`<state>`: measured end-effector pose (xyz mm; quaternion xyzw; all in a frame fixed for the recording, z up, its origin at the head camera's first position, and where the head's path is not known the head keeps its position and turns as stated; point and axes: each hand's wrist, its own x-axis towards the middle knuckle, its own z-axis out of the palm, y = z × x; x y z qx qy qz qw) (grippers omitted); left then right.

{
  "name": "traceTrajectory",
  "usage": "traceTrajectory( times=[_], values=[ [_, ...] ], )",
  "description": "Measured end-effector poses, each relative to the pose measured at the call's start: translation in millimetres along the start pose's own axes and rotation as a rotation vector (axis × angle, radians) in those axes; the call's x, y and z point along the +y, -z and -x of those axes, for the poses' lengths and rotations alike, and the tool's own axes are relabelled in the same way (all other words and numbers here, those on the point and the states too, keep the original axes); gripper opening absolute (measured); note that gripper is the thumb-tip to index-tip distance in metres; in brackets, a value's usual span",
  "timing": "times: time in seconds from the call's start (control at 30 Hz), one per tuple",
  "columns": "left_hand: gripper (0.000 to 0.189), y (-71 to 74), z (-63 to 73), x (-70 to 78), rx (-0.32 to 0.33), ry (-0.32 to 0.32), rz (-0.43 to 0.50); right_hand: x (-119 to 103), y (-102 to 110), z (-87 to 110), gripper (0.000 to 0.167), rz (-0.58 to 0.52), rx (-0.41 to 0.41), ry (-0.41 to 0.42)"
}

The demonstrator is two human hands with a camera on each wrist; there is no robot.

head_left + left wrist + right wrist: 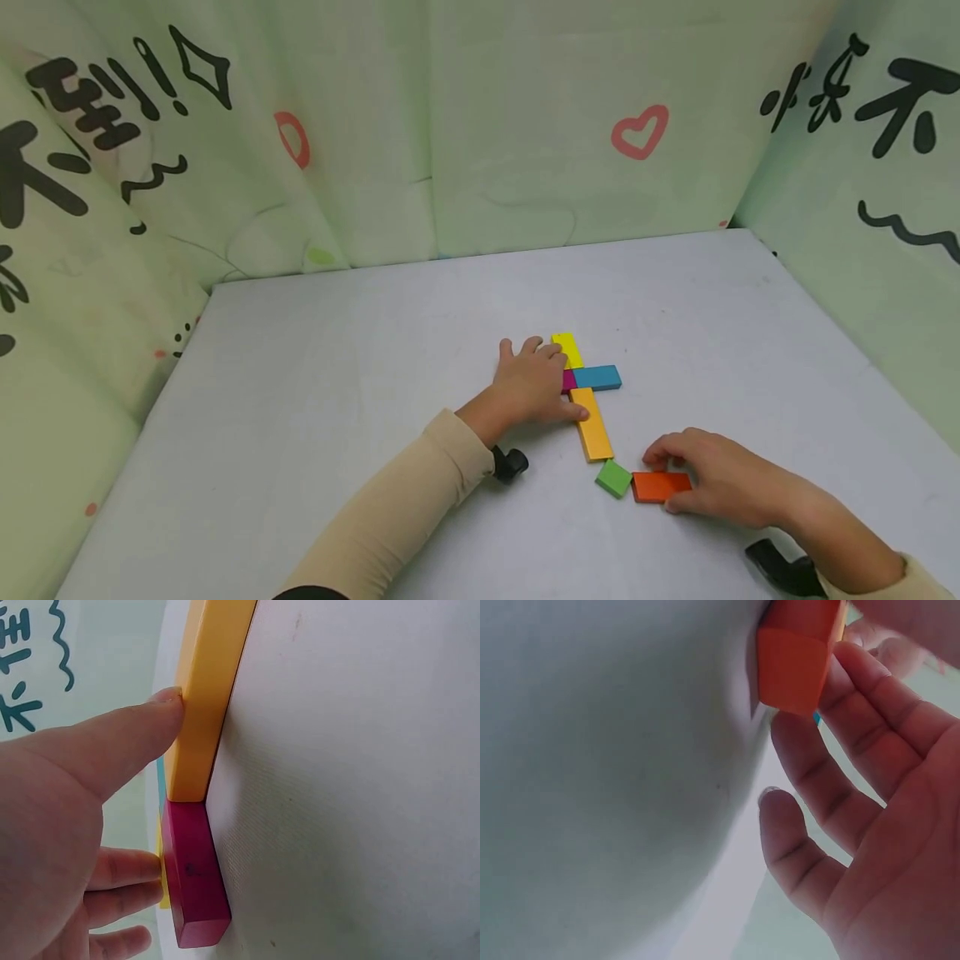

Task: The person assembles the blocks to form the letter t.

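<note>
My left hand (531,385) rests over a row of flat blocks with its fingers spread. Its thumb touches the amber block (597,437); the other fingers lie by the yellow block (572,354) and the magenta block (196,877), which the hand partly covers in the head view. A blue block (598,377) extends right from the magenta one. Below the amber block a small green block (614,479) sits turned at an angle, its corner near the red-orange block (654,487). My right hand (735,479) pinches that red-orange block by its right end, between thumb and fingers.
The blocks lie on a white-covered table (337,358). Pale green curtains (480,125) with black writing and red hearts hang behind and at both sides. Dark wrist-worn devices show at the left wrist (510,464) and the right wrist (783,571).
</note>
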<state>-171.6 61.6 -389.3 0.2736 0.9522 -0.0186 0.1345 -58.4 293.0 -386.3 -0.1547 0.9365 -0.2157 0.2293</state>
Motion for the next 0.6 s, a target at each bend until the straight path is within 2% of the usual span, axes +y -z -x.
traceTrajectory(
  times=[0.27,0.6],
  values=[
    [0.089,-6.1,-2.6,-4.2,0.028,-0.011,0.032,2.1,7.3,1.0,0.053,0.019,0.049,0.065],
    [0.089,-6.2,-3.8,-6.1,0.05,-0.02,0.071,-0.8,22.8,-5.9,0.054,-0.021,0.086,0.053]
  ],
)
